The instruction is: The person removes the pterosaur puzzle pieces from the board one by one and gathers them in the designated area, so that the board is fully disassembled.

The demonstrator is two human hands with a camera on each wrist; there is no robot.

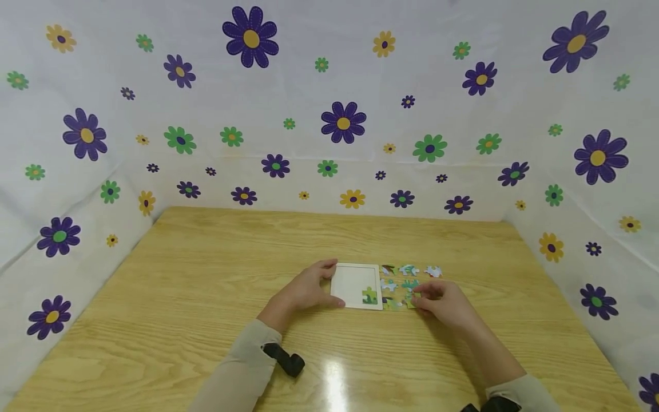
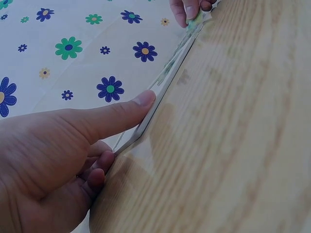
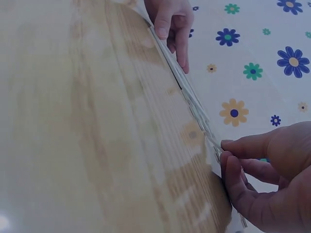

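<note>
A square, pale puzzle tray (image 1: 347,286) with a raised rim lies on the table, one green puzzle piece (image 1: 369,296) in its lower right corner. My left hand (image 1: 309,286) grips the tray's left side, thumb at the near edge and fingers at the far corner. The left wrist view has the thumb (image 2: 124,114) pressed along the rim. To the right of the tray, my right hand (image 1: 445,301) pinches a green puzzle piece (image 1: 415,297) between thumb and fingertips. In the right wrist view these fingertips (image 3: 226,145) hold its thin edge, low over the table.
Several loose puzzle pieces (image 1: 409,269) lie in rows against and beyond the tray's right edge, one with red on it (image 1: 433,272) farthest right. The wooden table (image 1: 231,257) is bordered by a white flower-patterned cloth (image 1: 298,86) at the back and both sides.
</note>
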